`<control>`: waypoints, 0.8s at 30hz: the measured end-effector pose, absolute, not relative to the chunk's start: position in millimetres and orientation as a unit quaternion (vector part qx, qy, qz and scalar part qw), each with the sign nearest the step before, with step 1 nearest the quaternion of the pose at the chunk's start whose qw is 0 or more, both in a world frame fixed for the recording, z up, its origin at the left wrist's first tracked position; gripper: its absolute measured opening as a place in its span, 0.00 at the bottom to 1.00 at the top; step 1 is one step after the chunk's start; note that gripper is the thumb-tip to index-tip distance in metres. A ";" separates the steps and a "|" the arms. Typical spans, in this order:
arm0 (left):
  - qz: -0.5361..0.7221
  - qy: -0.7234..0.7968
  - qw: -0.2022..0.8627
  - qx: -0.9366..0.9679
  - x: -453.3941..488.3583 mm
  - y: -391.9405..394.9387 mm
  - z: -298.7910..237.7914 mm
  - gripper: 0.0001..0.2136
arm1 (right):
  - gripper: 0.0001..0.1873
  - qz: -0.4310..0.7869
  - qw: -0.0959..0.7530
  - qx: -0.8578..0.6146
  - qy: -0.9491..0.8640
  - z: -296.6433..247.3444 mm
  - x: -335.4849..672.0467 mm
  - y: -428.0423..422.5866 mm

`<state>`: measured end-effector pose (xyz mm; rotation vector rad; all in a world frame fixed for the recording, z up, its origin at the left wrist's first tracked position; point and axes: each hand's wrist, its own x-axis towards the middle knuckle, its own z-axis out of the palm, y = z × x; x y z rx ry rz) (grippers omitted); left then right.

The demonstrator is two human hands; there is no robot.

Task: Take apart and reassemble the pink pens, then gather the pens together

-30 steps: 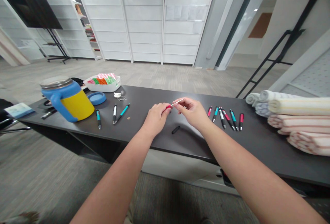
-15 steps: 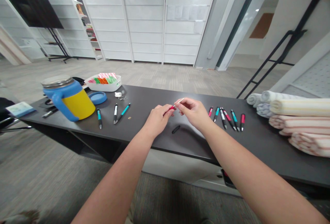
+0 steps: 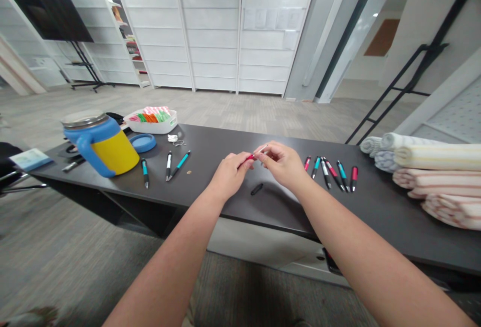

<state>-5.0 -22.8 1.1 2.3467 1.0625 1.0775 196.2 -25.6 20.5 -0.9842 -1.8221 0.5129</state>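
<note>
The left hand (image 3: 230,175) pinches a small red pen part (image 3: 249,157) tight in its fingers. The right hand (image 3: 282,164) pinches a thin white stick (image 3: 261,150) poking out of the red part, both held up above the dark table (image 3: 203,146).

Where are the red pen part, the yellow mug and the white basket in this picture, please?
Red pen part (image 3: 249,157): head view, on its red barrel.
Yellow mug (image 3: 116,152): head view, on its yellow side.
White basket (image 3: 150,128): head view, on its front wall.
</note>
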 end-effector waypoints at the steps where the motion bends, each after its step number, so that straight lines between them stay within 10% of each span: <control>1: 0.379 0.377 0.174 0.827 -5.0 -22.7 1.2 0.15 | 0.15 0.228 0.481 -0.401 -0.746 20.7 196.1 -25.7; 24: 0.381 0.412 0.189 0.806 -3.8 -19.3 -3.3 0.14 | 0.17 0.336 0.656 -0.391 -0.551 20.4 205.4 -11.5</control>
